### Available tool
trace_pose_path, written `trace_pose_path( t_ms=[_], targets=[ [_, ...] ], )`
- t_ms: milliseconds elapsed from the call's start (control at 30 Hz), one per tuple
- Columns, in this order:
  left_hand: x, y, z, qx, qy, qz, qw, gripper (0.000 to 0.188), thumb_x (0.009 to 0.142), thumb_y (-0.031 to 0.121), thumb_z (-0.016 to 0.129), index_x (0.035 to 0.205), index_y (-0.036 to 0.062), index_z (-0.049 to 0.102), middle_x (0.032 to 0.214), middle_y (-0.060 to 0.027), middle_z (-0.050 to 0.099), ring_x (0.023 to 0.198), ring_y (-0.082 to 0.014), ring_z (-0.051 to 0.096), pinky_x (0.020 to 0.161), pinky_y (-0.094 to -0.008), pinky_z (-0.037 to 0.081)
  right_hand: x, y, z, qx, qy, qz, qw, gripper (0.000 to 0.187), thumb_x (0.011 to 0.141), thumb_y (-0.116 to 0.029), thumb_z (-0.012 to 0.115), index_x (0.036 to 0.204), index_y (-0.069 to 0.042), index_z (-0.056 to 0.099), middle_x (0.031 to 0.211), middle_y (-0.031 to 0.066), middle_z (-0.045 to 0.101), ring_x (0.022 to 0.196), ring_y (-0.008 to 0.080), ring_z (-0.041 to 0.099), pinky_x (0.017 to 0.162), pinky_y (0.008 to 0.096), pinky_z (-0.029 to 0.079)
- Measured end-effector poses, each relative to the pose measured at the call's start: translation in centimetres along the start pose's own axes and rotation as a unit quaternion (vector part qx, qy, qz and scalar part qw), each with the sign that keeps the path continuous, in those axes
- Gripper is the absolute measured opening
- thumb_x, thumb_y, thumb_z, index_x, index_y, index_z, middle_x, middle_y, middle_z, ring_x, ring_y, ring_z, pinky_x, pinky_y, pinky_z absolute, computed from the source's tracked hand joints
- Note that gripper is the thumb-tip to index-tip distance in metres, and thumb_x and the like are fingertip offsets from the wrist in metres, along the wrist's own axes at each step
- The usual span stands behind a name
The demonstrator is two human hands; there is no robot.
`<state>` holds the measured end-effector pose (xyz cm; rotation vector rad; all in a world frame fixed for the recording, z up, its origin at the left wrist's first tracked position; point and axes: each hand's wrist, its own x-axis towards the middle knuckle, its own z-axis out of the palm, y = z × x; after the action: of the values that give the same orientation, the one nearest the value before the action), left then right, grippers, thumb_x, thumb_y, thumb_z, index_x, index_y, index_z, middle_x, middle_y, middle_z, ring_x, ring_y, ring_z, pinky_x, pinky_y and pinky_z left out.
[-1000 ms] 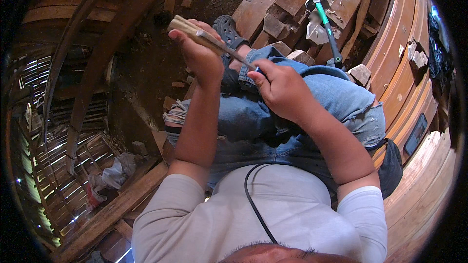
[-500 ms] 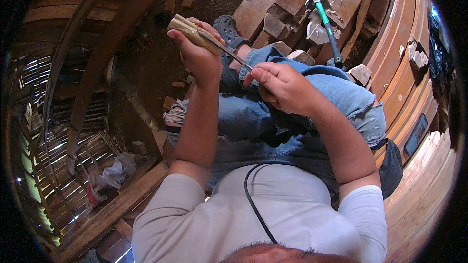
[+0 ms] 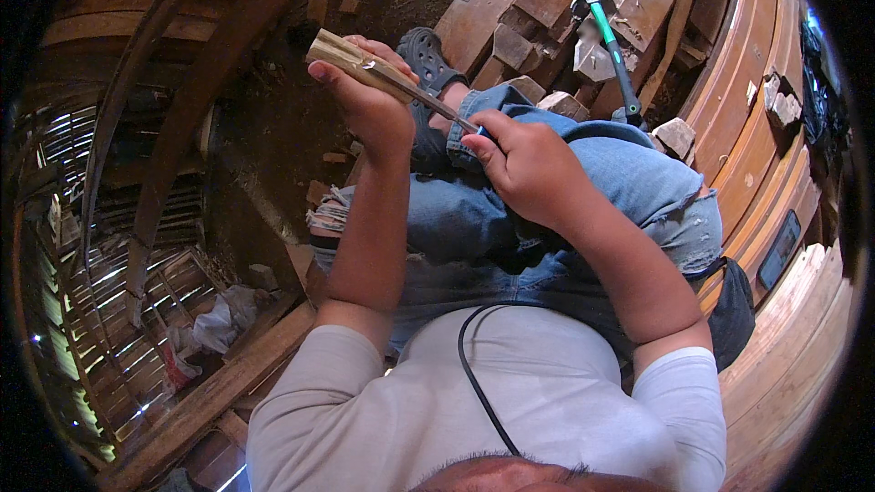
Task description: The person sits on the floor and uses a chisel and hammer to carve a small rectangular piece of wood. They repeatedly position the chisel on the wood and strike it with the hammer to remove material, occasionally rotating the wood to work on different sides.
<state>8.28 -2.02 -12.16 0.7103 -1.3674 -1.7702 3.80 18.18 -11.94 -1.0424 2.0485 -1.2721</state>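
Note:
My left hand [image 3: 374, 105] grips a short, pale block of wood [image 3: 351, 56], tilted so its far end points up and left. A small curled shaving stands on the block's upper face. My right hand [image 3: 533, 164] is closed round the handle of a chisel [image 3: 447, 111], with a bit of blue showing by the thumb. The chisel's thin metal blade runs from that hand to the block, its edge against the wood near the shaving. Both hands are held above my bent legs in torn blue jeans [image 3: 629, 182].
A hammer [image 3: 612, 55] with a green and black handle lies on wooden offcuts at the far right. Long brown boards [image 3: 747, 118] curve along the right, with a phone [image 3: 779, 251] on them. A plastic bag [image 3: 219, 323] lies at left beside a beam [image 3: 210, 392].
My right hand has turned at the wrist, so its back shows more and the blue handle end appears. The wood block has shifted slightly left, and the shaving on it stands out more.

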Motion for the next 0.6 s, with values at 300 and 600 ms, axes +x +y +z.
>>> trace_pose_path(
  t_ms=[300,600],
  targets=[
    [-0.3,0.7,0.0,0.054,-0.023,0.048,0.997,0.084,0.095,0.087,0.023,0.11,0.0093,0.049,0.078,-0.0042,0.057,0.061,-0.0178,0.054,0.057,-0.0311,0.049,-0.4,-0.3,0.5,-0.091,0.07,-0.055,0.992,0.028,0.105,-0.04,0.057,0.115,-0.014,0.061,0.073,0.0211,0.068,0.07,0.0454,0.068,0.059,0.0566,0.053],
    [0.8,-0.6,-0.8,0.009,0.058,0.025,0.998,0.077,0.1,0.081,0.028,0.116,0.0104,0.053,0.088,-0.0019,0.059,0.071,-0.0167,0.057,0.064,-0.0304,0.05,0.7,0.1,-1.0,-0.091,0.032,-0.056,0.994,0.029,0.107,-0.036,0.058,0.115,-0.01,0.065,0.081,0.0173,0.068,0.07,0.0357,0.069,0.061,0.0422,0.052]
  ],
)
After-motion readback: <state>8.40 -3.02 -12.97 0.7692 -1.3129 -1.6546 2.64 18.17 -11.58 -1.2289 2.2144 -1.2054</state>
